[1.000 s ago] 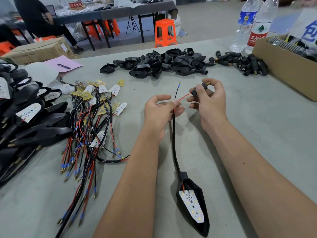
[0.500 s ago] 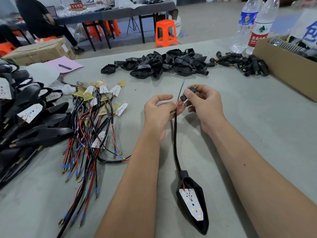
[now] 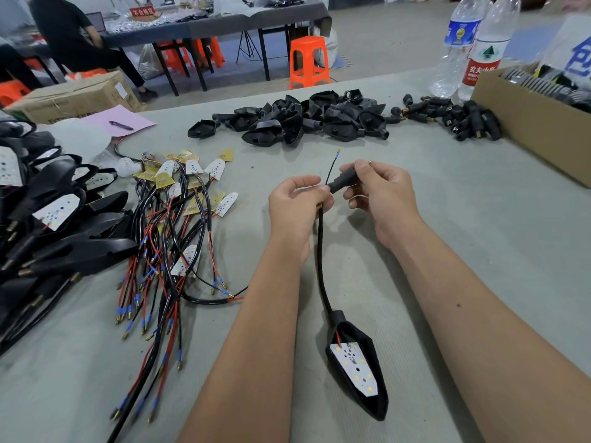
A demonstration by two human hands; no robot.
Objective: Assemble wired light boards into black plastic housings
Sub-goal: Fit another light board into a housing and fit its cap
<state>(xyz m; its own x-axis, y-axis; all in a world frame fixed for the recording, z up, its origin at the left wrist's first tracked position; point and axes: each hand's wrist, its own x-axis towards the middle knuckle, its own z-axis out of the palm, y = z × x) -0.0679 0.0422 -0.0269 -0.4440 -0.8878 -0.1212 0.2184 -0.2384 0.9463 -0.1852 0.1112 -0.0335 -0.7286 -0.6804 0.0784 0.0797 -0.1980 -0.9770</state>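
A second ago the right hand [image 3: 380,199] holds the small black connector sleeve [image 3: 343,182] up and away from the left hand [image 3: 295,204], with a stretch of red wire bare between the two. Now the sleeve sits hard against the left fingertips [image 3: 324,190], the red wire no longer shows between the hands, and only the thin black lead with its blue-and-brass tip [image 3: 332,166] pokes out above the grip. The right thumb and fingers now pinch the sleeve lower and closer to the left hand. The black housing [image 3: 367,372] with its white light board [image 3: 353,367] lies slightly nearer the desk's near edge.
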